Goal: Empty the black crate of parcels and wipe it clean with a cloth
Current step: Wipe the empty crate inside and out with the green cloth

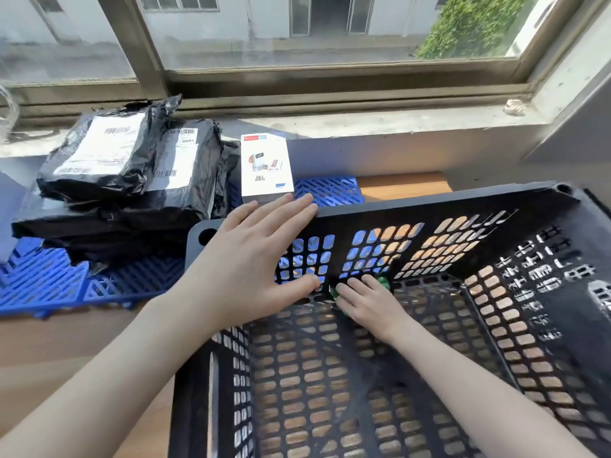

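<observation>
Wooden tabletop (66, 342) by a window holds the black crate (429, 206). Black parcels (132, 193) sit piled outside it on a blue mat (49, 285), beside a white box (266, 166). Left grip (251, 259) lies flat, fingers spread, on the crate's far wall. Right grip (367, 302) presses flat fingers on a green cloth (383, 280) down inside the crate.

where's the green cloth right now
In the head view the green cloth lies inside the black crate, at the foot of its far wall, mostly hidden under the right hand and just right of the left hand.
</observation>
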A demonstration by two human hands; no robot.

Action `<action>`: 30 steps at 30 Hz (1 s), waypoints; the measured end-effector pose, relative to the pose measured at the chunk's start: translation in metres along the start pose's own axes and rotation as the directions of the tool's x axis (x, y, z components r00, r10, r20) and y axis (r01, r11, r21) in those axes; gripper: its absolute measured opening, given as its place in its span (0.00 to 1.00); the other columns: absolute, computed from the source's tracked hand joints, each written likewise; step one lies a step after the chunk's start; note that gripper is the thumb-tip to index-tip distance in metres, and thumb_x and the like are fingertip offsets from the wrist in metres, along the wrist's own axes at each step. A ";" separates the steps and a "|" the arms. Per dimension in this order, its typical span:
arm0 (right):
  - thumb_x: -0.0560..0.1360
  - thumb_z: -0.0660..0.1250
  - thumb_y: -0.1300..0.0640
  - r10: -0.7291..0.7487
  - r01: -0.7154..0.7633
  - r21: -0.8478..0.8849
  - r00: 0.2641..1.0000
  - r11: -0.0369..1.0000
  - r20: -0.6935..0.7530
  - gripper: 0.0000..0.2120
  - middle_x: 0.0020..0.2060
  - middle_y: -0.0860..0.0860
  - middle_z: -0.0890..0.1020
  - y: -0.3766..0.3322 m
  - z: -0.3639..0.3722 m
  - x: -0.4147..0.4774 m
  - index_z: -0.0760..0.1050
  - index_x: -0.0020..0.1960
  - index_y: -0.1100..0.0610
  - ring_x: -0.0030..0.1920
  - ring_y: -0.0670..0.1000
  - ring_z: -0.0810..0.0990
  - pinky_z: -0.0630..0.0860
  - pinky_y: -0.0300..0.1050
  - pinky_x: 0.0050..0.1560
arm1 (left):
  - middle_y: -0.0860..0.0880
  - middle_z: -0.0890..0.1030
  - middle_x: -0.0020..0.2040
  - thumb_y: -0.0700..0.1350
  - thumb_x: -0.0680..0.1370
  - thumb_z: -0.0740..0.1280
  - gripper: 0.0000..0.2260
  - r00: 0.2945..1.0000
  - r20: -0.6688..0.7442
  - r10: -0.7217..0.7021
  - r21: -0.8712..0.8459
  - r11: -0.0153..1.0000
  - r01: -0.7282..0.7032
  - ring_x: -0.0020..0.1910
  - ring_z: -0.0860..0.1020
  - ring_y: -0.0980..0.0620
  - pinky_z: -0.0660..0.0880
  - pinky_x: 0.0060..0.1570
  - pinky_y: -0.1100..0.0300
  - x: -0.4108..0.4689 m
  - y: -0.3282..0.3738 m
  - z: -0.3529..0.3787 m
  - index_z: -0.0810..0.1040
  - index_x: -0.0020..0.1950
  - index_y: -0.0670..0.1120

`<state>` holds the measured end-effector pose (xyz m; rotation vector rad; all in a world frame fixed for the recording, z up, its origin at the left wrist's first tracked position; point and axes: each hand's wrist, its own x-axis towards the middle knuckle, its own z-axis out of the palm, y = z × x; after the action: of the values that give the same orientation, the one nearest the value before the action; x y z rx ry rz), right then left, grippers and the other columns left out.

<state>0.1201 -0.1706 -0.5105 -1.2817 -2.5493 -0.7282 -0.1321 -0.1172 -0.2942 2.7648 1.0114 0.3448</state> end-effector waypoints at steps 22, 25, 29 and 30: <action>0.78 0.63 0.63 0.124 -0.145 -0.055 0.952 0.988 -0.280 0.05 0.54 0.55 0.73 0.058 -0.116 0.031 0.77 0.49 0.56 0.49 0.56 0.75 0.73 0.54 0.49 | 0.59 0.53 0.79 0.69 0.74 0.53 0.38 0.999 0.035 0.002 0.010 1.000 -0.002 0.78 0.50 0.58 0.49 0.76 0.52 -0.002 0.000 -0.002 0.53 0.80 0.54; 0.74 0.65 0.67 0.098 -0.108 -0.047 0.980 0.993 -0.175 0.07 0.54 0.56 0.73 0.051 -0.086 0.012 0.77 0.48 0.57 0.48 0.57 0.74 0.72 0.54 0.48 | 0.59 0.54 0.79 0.69 0.74 0.54 0.37 1.000 0.021 -0.002 0.003 1.000 0.002 0.78 0.51 0.58 0.49 0.76 0.52 -0.002 0.000 0.000 0.54 0.79 0.54; 0.74 0.61 0.67 0.089 -0.093 -0.044 0.992 0.995 -0.090 0.08 0.54 0.55 0.73 0.039 -0.048 -0.005 0.74 0.50 0.56 0.48 0.57 0.73 0.71 0.54 0.47 | 0.58 0.56 0.79 0.68 0.73 0.57 0.37 1.000 0.006 -0.009 0.001 1.000 0.009 0.78 0.53 0.57 0.51 0.76 0.51 -0.001 -0.001 0.001 0.55 0.79 0.54; 0.75 0.60 0.66 0.076 -0.080 -0.047 0.994 0.996 -0.080 0.08 0.54 0.55 0.74 0.035 -0.038 -0.009 0.75 0.49 0.56 0.47 0.56 0.74 0.71 0.54 0.47 | 0.59 0.56 0.79 0.68 0.73 0.57 0.37 1.000 0.002 -0.010 0.001 1.000 0.010 0.78 0.54 0.57 0.52 0.76 0.51 -0.001 -0.001 0.001 0.56 0.79 0.54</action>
<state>0.1517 -0.1781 -0.4692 -1.3326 -2.4194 -0.8143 -0.1329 -0.1175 -0.2958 2.7599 1.0243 0.3399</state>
